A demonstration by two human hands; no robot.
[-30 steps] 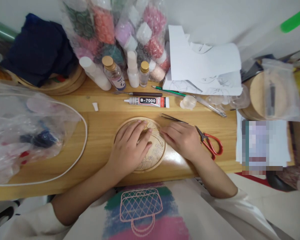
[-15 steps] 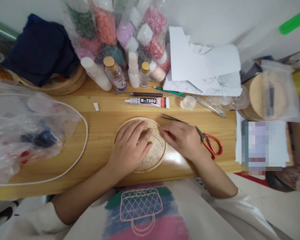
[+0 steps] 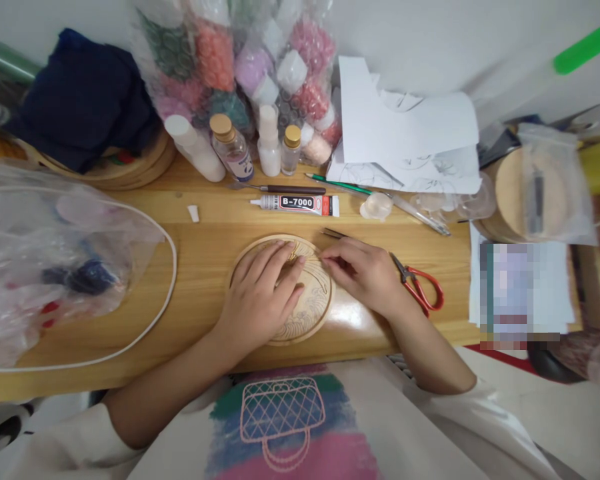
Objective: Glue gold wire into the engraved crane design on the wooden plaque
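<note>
A round wooden disc (image 3: 307, 313) with fine curved line patterns lies on the table in front of me. My left hand (image 3: 260, 293) rests flat over its left part, fingers spread, and hides much of the pattern. Some gold-coloured line shows near its fingertips. At the disc's upper right edge, my right hand (image 3: 357, 270) has thumb and fingertips pinched together; whatever they hold is too small to make out. Dark tweezers (image 3: 333, 233) lie just beyond the right hand, partly hidden by it. Red-handled scissors (image 3: 423, 290) are to its right.
Behind the disc lie a B-7000 glue tube (image 3: 300, 204), a dark-handled tool (image 3: 293, 190) and a green pencil (image 3: 340, 184). Several bottles (image 3: 233, 150) stand farther back. A plastic bag (image 3: 55, 267) and white cable (image 3: 173, 280) occupy the left; papers (image 3: 410, 133) lie at back right.
My right hand has shifted very slightly and now covers more of the tweezers. My left hand and the disc stay in place.
</note>
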